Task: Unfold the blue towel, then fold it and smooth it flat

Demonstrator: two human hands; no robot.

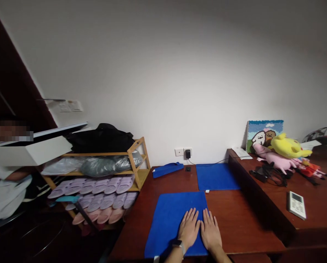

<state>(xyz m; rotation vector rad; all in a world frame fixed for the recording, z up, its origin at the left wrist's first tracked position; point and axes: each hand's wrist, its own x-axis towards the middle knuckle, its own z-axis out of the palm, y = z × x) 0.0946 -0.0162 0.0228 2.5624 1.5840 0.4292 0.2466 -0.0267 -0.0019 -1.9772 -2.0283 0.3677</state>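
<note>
A blue cloth [170, 215] lies spread flat near the front of the brown wooden table [243, 226]. My left hand [189, 227], with a watch on its wrist, rests palm down on the cloth's right part. Close beside it, my right hand [210, 229] lies flat along the cloth's right edge, partly over the bare wood. Both hands have their fingers stretched out and hold nothing visible. A second blue cloth [218, 177] is laid out flat behind, to the right. Against the wall at the back left is a folded blue cloth [167, 169].
A black plug [188, 154] sits in the wall socket, its cable running right. The higher desk [275, 195] bears plush toys [286, 148], cables and a white remote control [297, 204]. Left stands a shoe rack [136, 168] with slippers; a person [4, 197] holds a white box [42, 148].
</note>
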